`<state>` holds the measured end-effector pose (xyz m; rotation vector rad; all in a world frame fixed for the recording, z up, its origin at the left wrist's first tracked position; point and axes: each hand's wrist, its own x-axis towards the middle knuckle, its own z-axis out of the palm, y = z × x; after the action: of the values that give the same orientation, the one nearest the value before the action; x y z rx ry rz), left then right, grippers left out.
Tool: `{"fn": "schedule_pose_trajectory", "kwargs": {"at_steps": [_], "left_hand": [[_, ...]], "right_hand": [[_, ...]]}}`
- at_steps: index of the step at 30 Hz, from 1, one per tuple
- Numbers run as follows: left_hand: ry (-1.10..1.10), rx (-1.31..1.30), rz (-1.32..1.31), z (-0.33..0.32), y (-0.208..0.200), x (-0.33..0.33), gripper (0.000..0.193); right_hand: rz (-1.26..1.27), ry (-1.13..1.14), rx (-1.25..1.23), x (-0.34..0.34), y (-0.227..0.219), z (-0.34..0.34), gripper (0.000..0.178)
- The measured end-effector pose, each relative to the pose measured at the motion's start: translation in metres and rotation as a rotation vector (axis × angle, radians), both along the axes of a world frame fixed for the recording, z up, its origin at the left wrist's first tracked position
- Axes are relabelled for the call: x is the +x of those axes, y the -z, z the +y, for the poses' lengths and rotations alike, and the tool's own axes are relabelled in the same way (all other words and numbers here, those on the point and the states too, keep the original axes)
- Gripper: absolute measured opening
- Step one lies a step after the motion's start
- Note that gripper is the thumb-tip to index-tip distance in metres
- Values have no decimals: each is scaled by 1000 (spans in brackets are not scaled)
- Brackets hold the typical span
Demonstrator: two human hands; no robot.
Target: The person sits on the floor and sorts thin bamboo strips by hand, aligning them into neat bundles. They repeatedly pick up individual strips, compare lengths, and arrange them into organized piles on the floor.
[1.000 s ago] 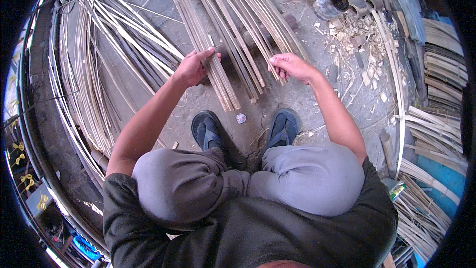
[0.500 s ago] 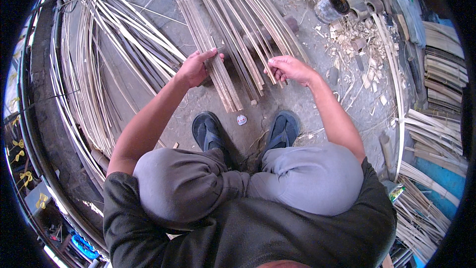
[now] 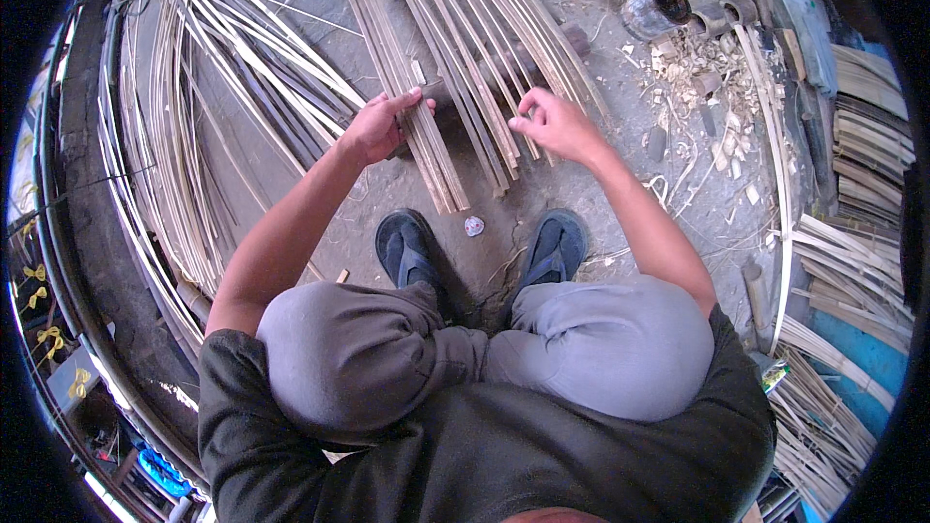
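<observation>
My left hand (image 3: pixel 379 126) is closed round a flat bundle of thin bamboo strips (image 3: pixel 433 155), thumb on top, their near ends pointing toward my feet. My right hand (image 3: pixel 557 124) hovers at the loose bamboo strips (image 3: pixel 481 97) fanned out beside that bundle. Its fingers are curled, with a small gap between thumb and forefinger, and no strip shows in them. Under the strips lies a dark round pole (image 3: pixel 576 43), set crosswise and partly hidden.
More long strips (image 3: pixel 184 136) spread over the floor at left. Shavings (image 3: pixel 722 97) and a dark-mouthed can (image 3: pixel 657 8) are at the far right. Stacked split bamboo (image 3: pixel 867 155) stands along the right side. A small crumpled wrapper (image 3: pixel 474 226) lies between my sandalled feet (image 3: pixel 405 247).
My right hand has moved slightly left and up, its fingers loosened from a strip's near end. My left hand keeps its hold on the bundle; one strip's end now sticks up beside its thumb.
</observation>
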<state>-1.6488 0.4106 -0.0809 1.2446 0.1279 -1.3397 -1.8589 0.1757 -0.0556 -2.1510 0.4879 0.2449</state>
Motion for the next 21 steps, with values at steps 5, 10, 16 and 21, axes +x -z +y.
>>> {"fn": "schedule_pose_trajectory", "kwargs": {"at_steps": [5,10,16,21], "left_hand": [[-23,-13,14,-6,-9,-4,21],[-26,-3,16,-4,-8,-4,21],[-17,-10,25,-5,-2,-1,23],[-43,-24,28,-10,-7,-5,23]], "right_hand": [[-23,-151,-248,-3,12,15,43],[-30,-153,-256,-5,9,14,31],[40,-269,-416,-4,13,36,23],[-309,165,-135,6,7,40,19]]}}
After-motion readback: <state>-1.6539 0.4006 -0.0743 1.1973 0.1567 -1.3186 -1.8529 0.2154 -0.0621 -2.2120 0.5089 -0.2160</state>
